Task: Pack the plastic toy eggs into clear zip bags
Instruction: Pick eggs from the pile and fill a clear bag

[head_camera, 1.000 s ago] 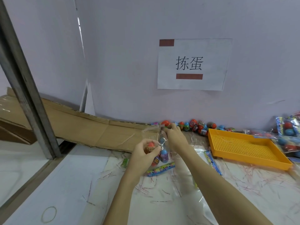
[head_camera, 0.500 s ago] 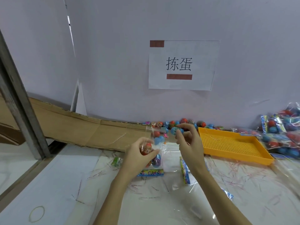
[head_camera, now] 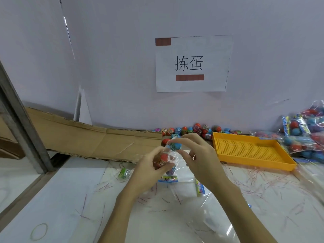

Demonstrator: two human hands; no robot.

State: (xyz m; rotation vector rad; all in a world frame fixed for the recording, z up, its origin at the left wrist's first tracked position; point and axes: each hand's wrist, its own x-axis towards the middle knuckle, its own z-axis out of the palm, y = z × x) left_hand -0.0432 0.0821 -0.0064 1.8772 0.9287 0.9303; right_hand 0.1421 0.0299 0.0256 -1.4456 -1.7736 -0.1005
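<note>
My left hand [head_camera: 149, 170] grips a clear zip bag [head_camera: 172, 168] that hangs upright above the table, with a red egg [head_camera: 162, 158] showing through the plastic against its fingers. Other eggs sit lower in the bag, partly hidden. My right hand [head_camera: 198, 155] pinches a blue egg [head_camera: 175, 146] right at the bag's open mouth. A row of several loose red, blue and green toy eggs [head_camera: 198, 129] lies along the foot of the wall behind my hands.
An orange perforated tray [head_camera: 249, 151] sits to the right. Filled egg bags [head_camera: 305, 135] pile up at the far right. Flat cardboard [head_camera: 84, 137] lies at the left, a metal post [head_camera: 19, 120] beyond it. Flat clear bags [head_camera: 199, 188] and a rubber band [head_camera: 39, 231] lie on the white table.
My right hand took a blue egg from the row at the wall and brought it back to the bag's mouth. The left hand kept holding the bag.
</note>
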